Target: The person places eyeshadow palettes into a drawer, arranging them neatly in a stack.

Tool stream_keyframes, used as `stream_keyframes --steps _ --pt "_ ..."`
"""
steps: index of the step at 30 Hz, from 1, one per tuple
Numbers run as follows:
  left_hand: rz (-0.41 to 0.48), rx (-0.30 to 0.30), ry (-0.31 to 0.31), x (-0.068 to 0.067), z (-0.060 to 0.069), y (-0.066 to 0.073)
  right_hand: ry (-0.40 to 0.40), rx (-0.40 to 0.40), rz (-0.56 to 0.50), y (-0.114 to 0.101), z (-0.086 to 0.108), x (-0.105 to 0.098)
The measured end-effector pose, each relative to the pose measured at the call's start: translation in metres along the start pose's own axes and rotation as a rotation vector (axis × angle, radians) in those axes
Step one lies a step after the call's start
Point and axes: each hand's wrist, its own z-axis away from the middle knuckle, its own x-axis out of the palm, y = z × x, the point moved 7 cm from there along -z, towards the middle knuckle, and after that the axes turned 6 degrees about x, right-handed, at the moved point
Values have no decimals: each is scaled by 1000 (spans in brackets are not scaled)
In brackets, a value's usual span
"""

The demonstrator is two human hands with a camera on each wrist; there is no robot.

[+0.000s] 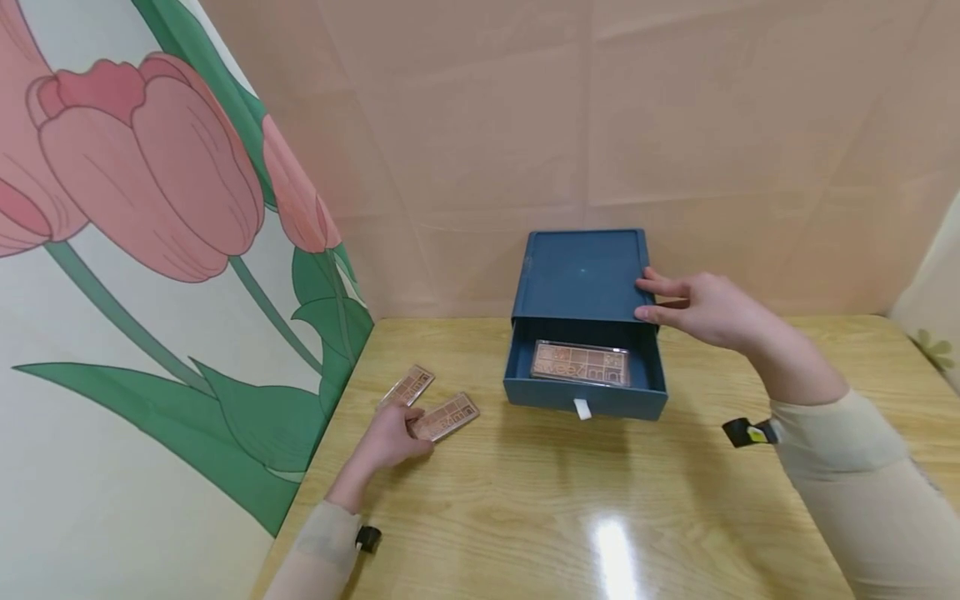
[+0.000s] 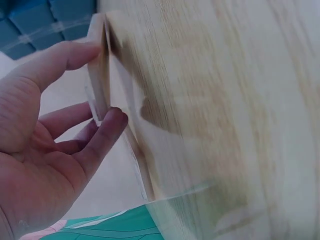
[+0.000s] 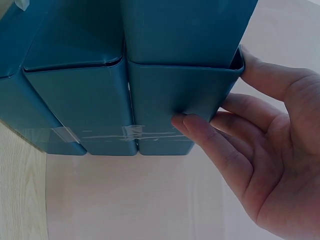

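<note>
A blue drawer unit [image 1: 587,275] stands against the back wall, its top drawer [image 1: 585,400] pulled out by a white tab. Inside that drawer lies an eyeshadow palette [image 1: 581,363]. My right hand [image 1: 708,310] holds the unit's upper right edge; in the right wrist view its fingertips [image 3: 192,125] touch the unit's side. On the left of the table, my left hand [image 1: 390,437] pinches a second eyeshadow palette [image 1: 446,417] between thumb and fingers; the left wrist view shows that palette [image 2: 100,70] edge-on. Just behind it lies a third palette [image 1: 411,383], partly hidden by the hand.
The wooden table [image 1: 510,517] runs up to a pinkish cloth backdrop [image 1: 465,167]. A tulip-print panel [image 1: 150,375] borders the table's left side. In the right wrist view, clear tape [image 3: 132,131] runs across the stacked drawer sections.
</note>
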Motion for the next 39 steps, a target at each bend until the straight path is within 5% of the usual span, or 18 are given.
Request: stream_keyframes --steps 10,19,23,31,39 --pt "112 -72 75 -6 3 0 -2 -8 -10 0 0 1" --pt "211 -31 182 -22 5 15 3 -22 -7 -1 0 2" --pt "304 7 210 -34 3 30 6 -22 -5 1 1 1" --pt "318 81 213 -65 0 65 6 -22 -11 0 2 0" --pt "394 292 210 -96 -2 122 12 -14 0 -2 1 1"
